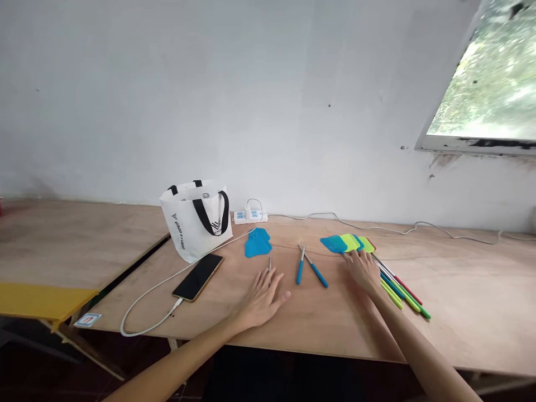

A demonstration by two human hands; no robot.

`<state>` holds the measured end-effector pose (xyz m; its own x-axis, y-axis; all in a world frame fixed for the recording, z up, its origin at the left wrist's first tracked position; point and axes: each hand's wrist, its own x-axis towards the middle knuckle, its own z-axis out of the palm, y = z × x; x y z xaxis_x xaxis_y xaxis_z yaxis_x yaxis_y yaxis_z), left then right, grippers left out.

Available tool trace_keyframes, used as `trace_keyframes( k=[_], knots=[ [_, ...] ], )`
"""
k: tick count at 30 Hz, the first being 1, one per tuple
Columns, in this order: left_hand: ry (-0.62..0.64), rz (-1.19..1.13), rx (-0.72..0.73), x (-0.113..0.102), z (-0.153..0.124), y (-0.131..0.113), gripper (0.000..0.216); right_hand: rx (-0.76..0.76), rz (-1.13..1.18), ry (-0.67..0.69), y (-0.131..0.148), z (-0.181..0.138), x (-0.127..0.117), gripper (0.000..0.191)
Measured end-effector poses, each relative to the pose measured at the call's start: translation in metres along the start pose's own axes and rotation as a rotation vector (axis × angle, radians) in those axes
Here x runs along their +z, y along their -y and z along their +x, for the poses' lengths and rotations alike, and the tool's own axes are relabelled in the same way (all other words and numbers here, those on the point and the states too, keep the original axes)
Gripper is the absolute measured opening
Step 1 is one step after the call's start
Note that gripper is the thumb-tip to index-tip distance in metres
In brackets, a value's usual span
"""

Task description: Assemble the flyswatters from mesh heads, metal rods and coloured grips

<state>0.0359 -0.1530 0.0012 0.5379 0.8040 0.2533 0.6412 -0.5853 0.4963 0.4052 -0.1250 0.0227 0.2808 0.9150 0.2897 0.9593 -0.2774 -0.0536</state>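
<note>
My left hand (262,296) lies palm down on the table with its fingers stretched out. The tip of a thin metal rod (270,262) shows just beyond its fingertips; the rest is hidden under the hand. Past that hand lie loose blue flat swatter heads (257,243). Between my hands rest two metal rods with blue handles (300,271), crossed near their tips. My right hand (365,269) is at the neck of a blue fly swatter (334,244), fingers bent around it. Overlapping blue, lime and red swatters lie beside it, their coloured handles (404,290) pointing toward the near right.
A white bag with black handles (196,223) stands at the left. In front of it, a phone (198,277) is connected by a white cable to a power strip (250,216) by the wall. A grey cord (368,227) runs along the wall to the right.
</note>
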Motion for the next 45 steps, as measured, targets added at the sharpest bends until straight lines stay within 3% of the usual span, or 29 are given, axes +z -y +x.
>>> trace_keyframes(
  k=[3,7,10,14,19,24,27,30,35,37,42,44,45],
  knots=[
    [0.035,-0.097,-0.022,0.018,0.026,-0.016,0.071,0.012,-0.104,-0.011,-0.015,-0.013,0.005,0.042],
    [-0.017,-0.234,-0.13,0.047,0.082,-0.042,0.08,0.027,-0.206,-0.037,-0.019,-0.017,0.011,0.04],
    [-0.09,-0.337,-0.178,0.066,0.112,-0.055,0.076,0.055,-0.212,-0.015,-0.019,-0.012,0.012,0.039],
    [-0.146,-0.462,-0.141,0.083,0.13,-0.063,0.063,0.093,-0.2,-0.013,-0.019,-0.008,0.013,0.043],
    [-0.273,-0.65,-0.132,0.087,0.136,-0.071,0.042,0.06,-0.228,0.014,-0.02,-0.01,0.015,0.044],
    [-0.26,-0.451,-0.055,0.076,0.114,-0.067,0.034,-0.001,-0.211,0.09,-0.027,0.002,0.013,0.04],
    [-0.179,-0.181,-0.045,0.065,0.099,-0.064,0.041,0.014,-0.191,0.138,-0.029,0.015,0.011,0.038],
    [-0.034,0.074,0.088,0.058,0.093,-0.065,0.059,0.045,-0.175,0.155,-0.026,0.021,0.01,0.034],
    [0.041,0.152,0.18,0.059,0.097,-0.072,0.065,0.031,-0.145,0.12,-0.014,0.015,0.005,0.031],
    [0.041,0.017,0.154,0.059,0.101,-0.073,0.063,-0.008,-0.121,0.102,-0.009,0.012,-0.001,0.029],
    [-0.031,-0.839,-0.146,0.034,0.105,-0.065,0.072,-0.241,0.009,0.081,0.003,-0.002,-0.04,0.024],
    [0.066,-1.146,-0.218,0.01,0.097,-0.061,0.081,-0.467,0.157,0.074,0.011,-0.017,-0.061,0.025],
    [0.22,-1.37,-0.193,-0.004,0.089,-0.06,0.083,-0.603,0.256,0.066,0.017,-0.027,-0.072,0.025]
  ],
)
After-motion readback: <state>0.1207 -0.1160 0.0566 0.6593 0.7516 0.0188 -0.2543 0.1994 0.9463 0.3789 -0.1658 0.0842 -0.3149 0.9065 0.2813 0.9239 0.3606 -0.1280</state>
